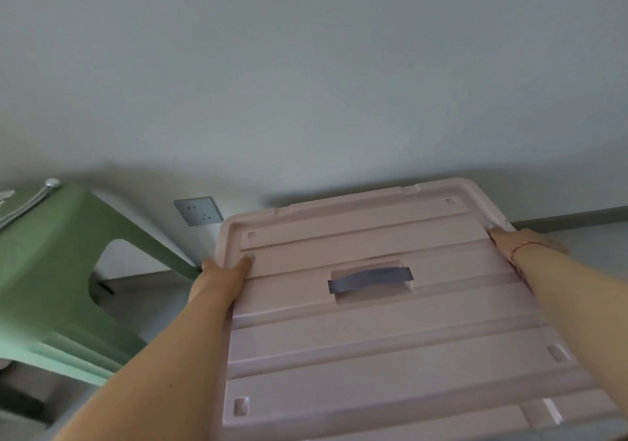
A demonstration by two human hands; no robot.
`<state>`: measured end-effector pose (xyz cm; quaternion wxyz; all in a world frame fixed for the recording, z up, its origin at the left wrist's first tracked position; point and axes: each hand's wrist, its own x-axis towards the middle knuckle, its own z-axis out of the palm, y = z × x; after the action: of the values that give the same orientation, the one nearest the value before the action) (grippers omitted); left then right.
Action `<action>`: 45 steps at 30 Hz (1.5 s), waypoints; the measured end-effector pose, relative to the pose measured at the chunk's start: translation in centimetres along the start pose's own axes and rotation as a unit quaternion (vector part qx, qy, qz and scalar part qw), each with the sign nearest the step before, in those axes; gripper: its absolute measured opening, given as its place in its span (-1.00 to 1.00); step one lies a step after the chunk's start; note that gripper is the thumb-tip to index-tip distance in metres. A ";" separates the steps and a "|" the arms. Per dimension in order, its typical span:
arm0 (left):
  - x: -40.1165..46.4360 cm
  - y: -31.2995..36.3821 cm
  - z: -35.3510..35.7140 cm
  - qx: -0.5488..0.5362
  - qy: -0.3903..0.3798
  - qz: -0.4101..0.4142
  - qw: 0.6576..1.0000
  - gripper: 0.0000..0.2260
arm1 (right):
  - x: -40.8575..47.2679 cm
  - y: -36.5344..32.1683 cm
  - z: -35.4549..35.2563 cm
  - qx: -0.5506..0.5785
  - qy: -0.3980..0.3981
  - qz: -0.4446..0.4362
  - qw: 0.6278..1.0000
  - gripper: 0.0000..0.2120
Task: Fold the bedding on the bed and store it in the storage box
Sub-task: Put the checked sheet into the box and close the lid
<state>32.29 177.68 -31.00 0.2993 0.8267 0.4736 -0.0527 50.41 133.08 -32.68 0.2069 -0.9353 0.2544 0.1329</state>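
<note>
A pale pink storage box lid point(390, 332) with ribbed panels and a grey handle point(370, 279) in its middle fills the lower right of the head view. My left hand point(222, 270) grips its far left corner, thumb on top and fingers under the rim. My right hand point(523, 241), with a thin bracelet at the wrist, grips the far right corner. The box body under the lid and any bedding are hidden.
A green plastic stool point(51, 270) stands at the left, with a metal rod point(30, 201) lying on its top. Behind is a white wall with a power socket point(198, 210) low down. Grey floor point(142, 291) shows between stool and lid.
</note>
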 end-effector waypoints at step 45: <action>0.7 2.2 1.4 0.189 0.197 0.014 0.962 -0.57 | 0.3 0.1 0.6 -0.091 0.184 -0.108 0.973 -0.48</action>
<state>34.72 176.62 -31.39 0.0390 0.8686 0.4933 0.0272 50.52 133.11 -33.35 0.0839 -0.9805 0.1725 -0.0420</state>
